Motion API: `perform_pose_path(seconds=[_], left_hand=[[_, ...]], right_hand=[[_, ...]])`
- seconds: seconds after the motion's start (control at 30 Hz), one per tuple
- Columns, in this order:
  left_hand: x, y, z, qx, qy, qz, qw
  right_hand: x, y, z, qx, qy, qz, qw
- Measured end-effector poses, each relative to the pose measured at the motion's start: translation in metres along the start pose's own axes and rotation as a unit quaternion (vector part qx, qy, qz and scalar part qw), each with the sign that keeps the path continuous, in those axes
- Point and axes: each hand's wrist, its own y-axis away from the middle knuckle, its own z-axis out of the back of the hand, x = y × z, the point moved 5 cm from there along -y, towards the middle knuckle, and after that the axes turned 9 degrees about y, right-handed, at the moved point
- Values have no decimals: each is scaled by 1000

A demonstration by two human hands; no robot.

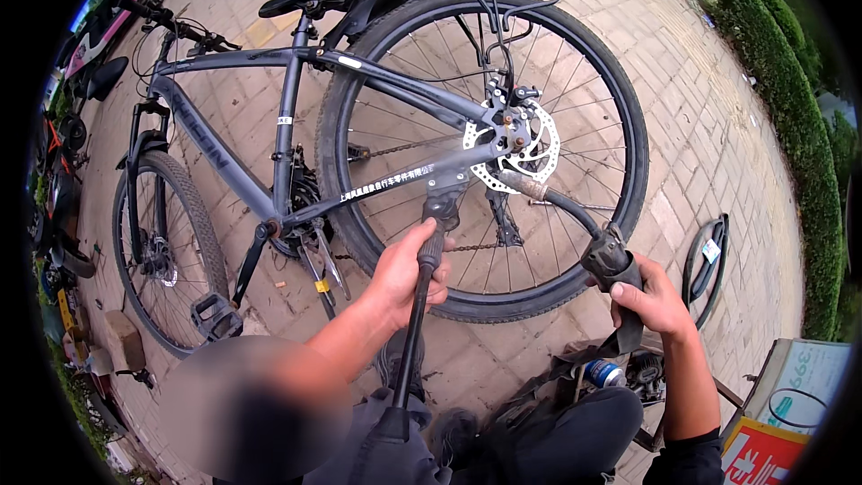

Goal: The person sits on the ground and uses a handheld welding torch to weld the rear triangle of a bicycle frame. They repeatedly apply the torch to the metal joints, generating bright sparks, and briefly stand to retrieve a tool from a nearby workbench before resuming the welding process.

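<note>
Black kickstand (415,321), centre of frame, at chainstay (386,187); left hand (404,274): fingers clamped around it. Right hand (658,298), right of centre: fingers wrapped around curved-neck torch (607,256), tip near brake rotor (542,160). Hazard: torch slip may damage rotor; slack left grip may tilt kickstand.

My head fisheye's looking down and forward at the bike's rear wheel (539,144), sitting pretty close on my side of it and fitting it all in.

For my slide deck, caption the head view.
Left hand gripping a kickstand, right hand a dark curved tool, beside a bicycle.
</note>
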Motion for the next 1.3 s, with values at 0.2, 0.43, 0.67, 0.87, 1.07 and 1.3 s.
perform_pose_path(seconds=[0.2,0.43,0.67,0.87,1.07,1.3], left_hand=[[3,-3,-3,-1,47,12,999],[6,-2,-1,15,89,21,996],[9,4,-3,13,104,27,994],[11,4,-5,11,99,17,995],[10,5,-7,7,91,9,996],[10,4,-7,8,95,6,995]], right_hand=[[16,-35,-24,53,-81,47,994],[23,-43,-33,113,-152,8,982],[36,-50,-41,9,26,-26,999],[38,-58,-49,-9,76,-41,996],[38,-62,-50,-28,91,-27,995],[41,-64,-53,-21,107,-32,994]])
